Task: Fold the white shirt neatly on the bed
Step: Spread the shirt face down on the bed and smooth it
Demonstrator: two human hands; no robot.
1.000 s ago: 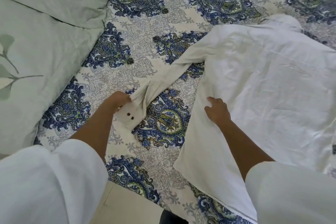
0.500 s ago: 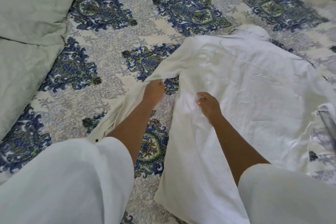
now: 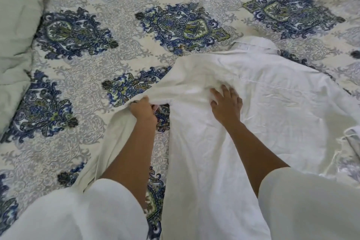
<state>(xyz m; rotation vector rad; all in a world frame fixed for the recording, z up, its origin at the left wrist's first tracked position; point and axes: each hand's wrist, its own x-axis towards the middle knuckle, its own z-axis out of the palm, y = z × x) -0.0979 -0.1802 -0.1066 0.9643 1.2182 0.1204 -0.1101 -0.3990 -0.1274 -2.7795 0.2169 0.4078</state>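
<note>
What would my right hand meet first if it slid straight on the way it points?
Probably the bunched shoulder fabric of the white shirt just beyond the right hand, then the patterned bedspread; nothing else shows.

Bed point(image 3: 120, 60) filling view, wearing cream sheet printed with blue-green damask medallions and grey scrollwork. White shirt point(image 3: 276, 115) lying directly on sheet, right of centre, body spreading flat with light creases. Collar point(image 3: 255, 45) pointing toward far side, hem running off toward near edge. Sleeve point(image 3: 115, 134) angling from shoulder toward near left, sheet showing between sleeve and body. Pale green pillows point(image 3: 15, 35) bunching along left edge. Crumpled pale cloth point(image 3: 353, 140) peeking in at right edge, just beside shirt; kind unclear.
</note>
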